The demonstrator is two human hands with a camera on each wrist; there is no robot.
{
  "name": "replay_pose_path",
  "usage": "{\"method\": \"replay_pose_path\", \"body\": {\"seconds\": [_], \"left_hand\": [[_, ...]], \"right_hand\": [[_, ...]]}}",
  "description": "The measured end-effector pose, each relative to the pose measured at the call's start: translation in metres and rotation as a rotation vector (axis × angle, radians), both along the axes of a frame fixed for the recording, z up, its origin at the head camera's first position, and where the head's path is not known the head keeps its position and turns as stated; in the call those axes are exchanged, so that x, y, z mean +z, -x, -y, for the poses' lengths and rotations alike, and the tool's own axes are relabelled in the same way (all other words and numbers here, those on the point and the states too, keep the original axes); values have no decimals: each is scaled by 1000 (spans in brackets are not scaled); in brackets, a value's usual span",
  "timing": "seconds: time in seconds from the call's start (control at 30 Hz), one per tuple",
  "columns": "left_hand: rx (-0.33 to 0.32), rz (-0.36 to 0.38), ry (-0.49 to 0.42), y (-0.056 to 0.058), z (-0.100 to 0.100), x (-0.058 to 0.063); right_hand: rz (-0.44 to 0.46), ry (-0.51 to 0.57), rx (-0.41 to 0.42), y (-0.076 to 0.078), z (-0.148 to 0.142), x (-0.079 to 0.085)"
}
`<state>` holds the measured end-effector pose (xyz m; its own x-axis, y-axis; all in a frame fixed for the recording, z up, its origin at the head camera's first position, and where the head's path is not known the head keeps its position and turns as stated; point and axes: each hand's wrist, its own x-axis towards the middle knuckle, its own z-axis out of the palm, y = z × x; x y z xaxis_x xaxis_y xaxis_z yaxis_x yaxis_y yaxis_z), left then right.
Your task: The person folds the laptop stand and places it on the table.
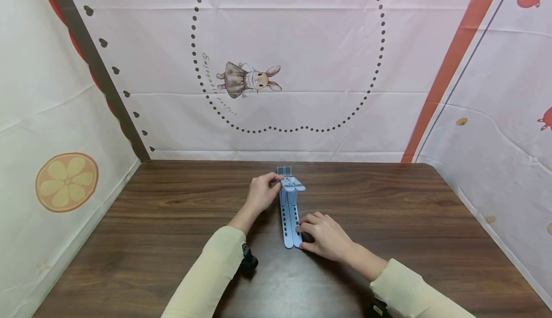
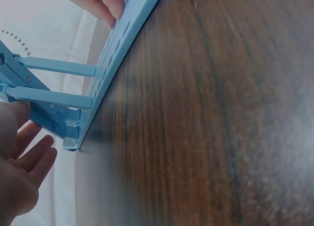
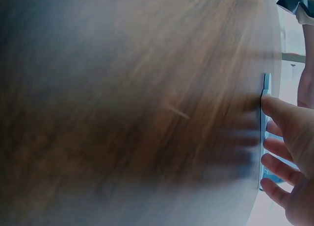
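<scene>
A light blue folding laptop stand (image 1: 288,212) sits on the wooden table, its slotted base flat and its upper part raised on struts. With thumb and forefinger, my left hand (image 1: 260,195) pinches the raised part at its left side. The other fingers spread loosely behind it in the left wrist view. My right hand (image 1: 327,236) grips the base's near right edge, thumb by the rounded end and fingers farther along. In the right wrist view the base (image 3: 263,115) is seen edge-on, partly hidden by those fingers.
The brown wooden table (image 1: 194,198) reaches to a printed cloth wall (image 1: 293,69) at the back, with more cloth on both sides. A black wrist device (image 1: 248,260) is strapped at the left sleeve.
</scene>
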<state>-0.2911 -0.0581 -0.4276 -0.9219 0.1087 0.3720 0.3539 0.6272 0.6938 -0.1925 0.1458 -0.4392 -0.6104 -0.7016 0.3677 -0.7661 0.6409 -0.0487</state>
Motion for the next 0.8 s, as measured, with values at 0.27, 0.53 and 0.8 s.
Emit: {"method": "replay_pose_path", "body": {"seconds": [0.27,0.53,0.8], "left_hand": [[-4,51,-10,0,-2,3],[8,39,3,0,-3,3],[1,50,-11,1,-2,0]], "right_hand": [[-7,10,-21,-1,3,-2],[13,23,-39,-2,7,-2],[22,22,-47,-3,8,-4]]}}
